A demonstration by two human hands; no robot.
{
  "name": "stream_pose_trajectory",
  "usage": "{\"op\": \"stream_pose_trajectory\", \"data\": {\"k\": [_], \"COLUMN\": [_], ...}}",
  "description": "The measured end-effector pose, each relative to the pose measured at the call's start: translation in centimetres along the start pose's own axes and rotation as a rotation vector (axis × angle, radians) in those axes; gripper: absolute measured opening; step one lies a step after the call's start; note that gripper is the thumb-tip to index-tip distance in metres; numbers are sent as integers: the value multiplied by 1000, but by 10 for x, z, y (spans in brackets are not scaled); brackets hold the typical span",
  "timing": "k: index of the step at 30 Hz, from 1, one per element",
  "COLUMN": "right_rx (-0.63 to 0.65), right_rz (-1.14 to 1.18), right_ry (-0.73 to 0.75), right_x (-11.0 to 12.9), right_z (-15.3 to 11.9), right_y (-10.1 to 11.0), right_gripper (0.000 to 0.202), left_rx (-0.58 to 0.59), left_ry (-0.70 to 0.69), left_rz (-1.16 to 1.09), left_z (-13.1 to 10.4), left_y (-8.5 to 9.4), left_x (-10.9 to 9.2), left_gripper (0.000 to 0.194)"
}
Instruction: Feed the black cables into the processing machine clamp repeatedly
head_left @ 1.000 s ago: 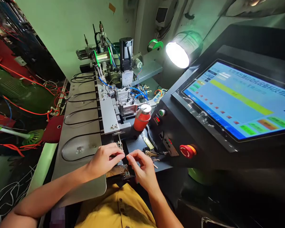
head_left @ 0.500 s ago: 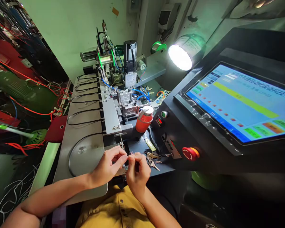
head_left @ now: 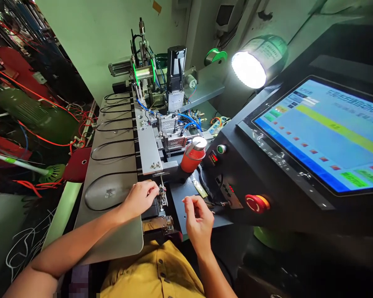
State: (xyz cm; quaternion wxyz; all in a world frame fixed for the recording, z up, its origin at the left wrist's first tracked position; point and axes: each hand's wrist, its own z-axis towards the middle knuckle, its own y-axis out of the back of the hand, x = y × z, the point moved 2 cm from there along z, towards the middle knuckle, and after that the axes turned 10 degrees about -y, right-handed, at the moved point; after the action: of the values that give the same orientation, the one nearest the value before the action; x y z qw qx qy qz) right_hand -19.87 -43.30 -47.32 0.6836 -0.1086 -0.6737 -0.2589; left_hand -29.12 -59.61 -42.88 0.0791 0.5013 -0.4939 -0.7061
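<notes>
Over the right edge of the grey metal plate (head_left: 118, 236), my left hand (head_left: 141, 198) is closed in a pinch at a small metal fixture (head_left: 163, 195). A looped black cable (head_left: 86, 191) on the plate curves round towards this hand; its end is hidden by the fingers. My right hand (head_left: 199, 217) is raised to the right of the fixture, thumb and index finger pressed together. Whatever it may hold is too small to make out. Below the fixture sits a second metal block (head_left: 168, 224).
More black cable loops (head_left: 112, 145) lie further back on the plate. A red bottle (head_left: 192, 156) stands beside the pneumatic cylinders (head_left: 174, 140). To the right are a lit lamp (head_left: 248, 70), a touch screen (head_left: 323, 136) and a red emergency stop button (head_left: 255, 203).
My hands were together, fingertips meeting; now they are apart. The left has moved up to the fixture, the right has moved right. The near cable loop has become smaller and rounder.
</notes>
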Motion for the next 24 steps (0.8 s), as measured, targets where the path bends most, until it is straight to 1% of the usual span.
{"op": "stream_pose_trajectory", "data": {"k": [4,6,8,11,13,15,20,24], "right_rx": [10,36,110,290,366,380,337,314], "right_rz": [-16,-18,-30,-62,-71,-71,-77,-84], "right_ry": [9,1,-12,-23,-20,-15,-5,-21], "right_x": [-3,-5,-7,-6,-4,-2,-2,-8], "right_z": [-1,3,10,22,29,32,29,28], "right_y": [-1,-3,-6,-13,-16,-17,-14,-11], "right_gripper": [24,25,29,31,30,29,26,26], "left_rx": [2,-5,-8,-2,1,2,-3,4], "left_ry": [23,27,27,26,23,13,-3,17], "left_rz": [45,69,99,138,143,128,36,43], "left_z": [0,1,2,4,4,4,1,1], "left_y": [-1,-2,-3,-5,-6,-5,-1,0], "left_x": [-2,-2,-2,-3,-3,-3,-3,-2], "left_gripper": [26,26,26,25,26,27,28,29]}}
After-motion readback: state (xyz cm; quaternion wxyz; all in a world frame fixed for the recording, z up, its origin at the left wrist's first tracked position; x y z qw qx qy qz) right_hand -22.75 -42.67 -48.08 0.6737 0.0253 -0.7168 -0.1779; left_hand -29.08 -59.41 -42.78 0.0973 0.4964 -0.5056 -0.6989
